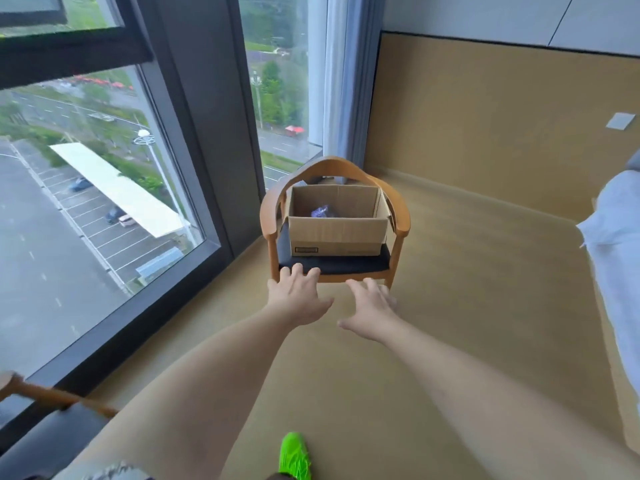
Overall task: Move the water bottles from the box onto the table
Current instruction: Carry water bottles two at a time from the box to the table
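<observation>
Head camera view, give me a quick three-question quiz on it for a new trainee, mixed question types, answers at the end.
1. True or false: the cardboard box sits on the floor.
2. Which best describes the left hand and right hand? A) both hold bottles B) both empty, fingers spread, reaching toward the chair C) one grips the box
3. Fill in: something blue-purple shows inside the box, too blurred to ____.

Key
1. False: it rests on the chair's dark seat.
2. B
3. identify
</observation>
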`<state>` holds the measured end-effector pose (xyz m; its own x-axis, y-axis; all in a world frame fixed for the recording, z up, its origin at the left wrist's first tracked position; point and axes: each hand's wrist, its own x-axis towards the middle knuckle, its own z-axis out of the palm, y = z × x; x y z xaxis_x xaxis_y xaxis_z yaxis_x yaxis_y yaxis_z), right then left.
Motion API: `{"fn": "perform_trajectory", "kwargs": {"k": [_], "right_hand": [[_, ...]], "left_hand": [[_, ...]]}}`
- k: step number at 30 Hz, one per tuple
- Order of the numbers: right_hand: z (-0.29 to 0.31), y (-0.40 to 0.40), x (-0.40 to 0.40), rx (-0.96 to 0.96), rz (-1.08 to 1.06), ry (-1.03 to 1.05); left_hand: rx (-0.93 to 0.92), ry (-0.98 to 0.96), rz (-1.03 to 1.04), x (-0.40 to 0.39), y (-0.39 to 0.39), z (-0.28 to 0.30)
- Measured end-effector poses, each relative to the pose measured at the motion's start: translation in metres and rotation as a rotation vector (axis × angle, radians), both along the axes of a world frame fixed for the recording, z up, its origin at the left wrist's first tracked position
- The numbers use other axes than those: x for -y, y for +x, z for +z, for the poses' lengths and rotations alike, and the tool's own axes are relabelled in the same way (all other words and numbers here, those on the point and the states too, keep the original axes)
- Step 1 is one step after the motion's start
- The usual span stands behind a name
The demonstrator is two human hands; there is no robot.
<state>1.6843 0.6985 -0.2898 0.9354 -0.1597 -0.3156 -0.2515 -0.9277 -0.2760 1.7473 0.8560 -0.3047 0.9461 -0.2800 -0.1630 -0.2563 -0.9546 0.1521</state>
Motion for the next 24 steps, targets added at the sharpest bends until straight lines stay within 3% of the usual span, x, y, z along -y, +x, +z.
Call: {"fn": "perform_trajectory", "kwargs": {"k": [6,13,24], "right_hand": [[-0.002,0.104,-0.006,0.006,-0.075,0.027],[-0.031,0.198,0.005,-0.061,-0.076,0.032],[-0.087,0.418,0.081,-0.161,0.0,0.073]], "left_hand": [[-0.022,-0.008,0.013,-0.008,0.121,0.002],[-0.097,0.004,-0.002,0.003,0.205,-0.031],[-0.187,0.008,0.098,0.063,0.402,-0.081]]}}
